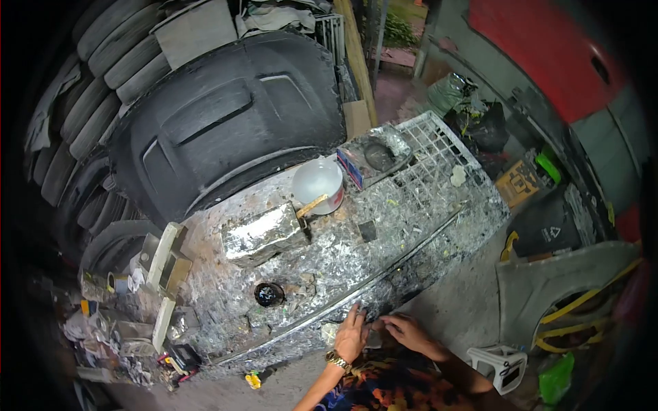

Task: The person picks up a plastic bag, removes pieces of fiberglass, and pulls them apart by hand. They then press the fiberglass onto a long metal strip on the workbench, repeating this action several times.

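Observation:
At the near edge of a paint-stained workbench [332,246], my left hand [351,337] has its fingers drawn together and pointing forward, with a gold watch [337,359] on the wrist. My right hand [410,334] is close beside it, fingers curled inward toward the left. What lies between the fingertips is too small and dark to name. A long narrow metal strip [391,268] runs along the bench just beyond my hands. Farther left stands a small round container [269,294] with dark contents. A silvery, foil-like block [264,236] lies behind it.
A white bucket [318,181] with a flat stick [312,205] across its rim stands near a box [377,156]. Behind the bench leans a dark car hood [233,116], beside stacked tires [123,51]. A white stool [498,365] and a grey car panel [531,281] are at right.

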A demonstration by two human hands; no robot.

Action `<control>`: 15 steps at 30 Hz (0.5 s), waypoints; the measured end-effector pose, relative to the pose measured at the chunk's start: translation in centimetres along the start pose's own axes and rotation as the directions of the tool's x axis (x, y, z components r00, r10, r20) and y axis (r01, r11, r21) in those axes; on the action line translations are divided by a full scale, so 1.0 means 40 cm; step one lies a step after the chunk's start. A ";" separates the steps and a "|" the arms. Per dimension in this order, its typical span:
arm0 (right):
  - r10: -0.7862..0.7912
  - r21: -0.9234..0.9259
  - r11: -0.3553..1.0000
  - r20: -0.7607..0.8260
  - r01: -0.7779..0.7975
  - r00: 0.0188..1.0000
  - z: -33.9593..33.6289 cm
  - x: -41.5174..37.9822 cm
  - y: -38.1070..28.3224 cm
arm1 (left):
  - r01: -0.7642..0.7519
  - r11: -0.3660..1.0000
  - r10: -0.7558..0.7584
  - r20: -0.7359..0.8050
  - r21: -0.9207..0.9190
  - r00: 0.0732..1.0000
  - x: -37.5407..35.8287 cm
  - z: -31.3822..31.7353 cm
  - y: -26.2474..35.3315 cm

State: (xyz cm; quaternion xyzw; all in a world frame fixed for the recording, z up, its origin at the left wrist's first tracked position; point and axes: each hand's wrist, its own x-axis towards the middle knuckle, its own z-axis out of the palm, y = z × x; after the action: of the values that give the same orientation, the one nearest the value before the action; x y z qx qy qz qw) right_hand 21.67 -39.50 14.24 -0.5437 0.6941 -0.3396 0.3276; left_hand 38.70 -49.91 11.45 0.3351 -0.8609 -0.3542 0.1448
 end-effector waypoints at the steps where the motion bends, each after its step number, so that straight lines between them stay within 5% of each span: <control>1: 0.028 0.010 1.000 -0.040 -0.027 0.999 0.003 -0.025 0.000 | 0.024 1.000 -0.023 0.076 -0.016 0.997 -0.001 0.005 -0.004; 4: 0.198 -0.025 0.979 -0.109 -0.202 0.974 -0.011 -0.102 0.023 | -0.063 0.973 0.082 0.077 -0.223 0.994 -0.012 0.043 0.018; 6: 0.229 -0.163 0.955 -0.130 -0.249 0.965 -0.065 -0.134 -0.018 | 0.057 0.909 -0.025 0.082 -0.414 0.996 -0.012 0.071 0.044; 10: 0.075 -0.316 0.944 -0.082 -0.097 0.994 -0.104 -0.218 0.024 | -0.049 0.877 0.086 0.055 -0.478 0.995 0.020 0.094 0.126; 15: 0.043 -0.319 0.944 -0.141 -0.086 0.989 -0.206 -0.374 0.034 | -0.038 0.837 0.226 0.282 -0.546 0.932 0.053 0.132 0.338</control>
State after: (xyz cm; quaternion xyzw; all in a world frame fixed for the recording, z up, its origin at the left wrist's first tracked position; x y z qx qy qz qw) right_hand 17.06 -23.69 18.97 -0.5434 0.7780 -0.2452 0.1982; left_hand 28.16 -41.55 17.31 0.1554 -0.7618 -0.6195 0.1077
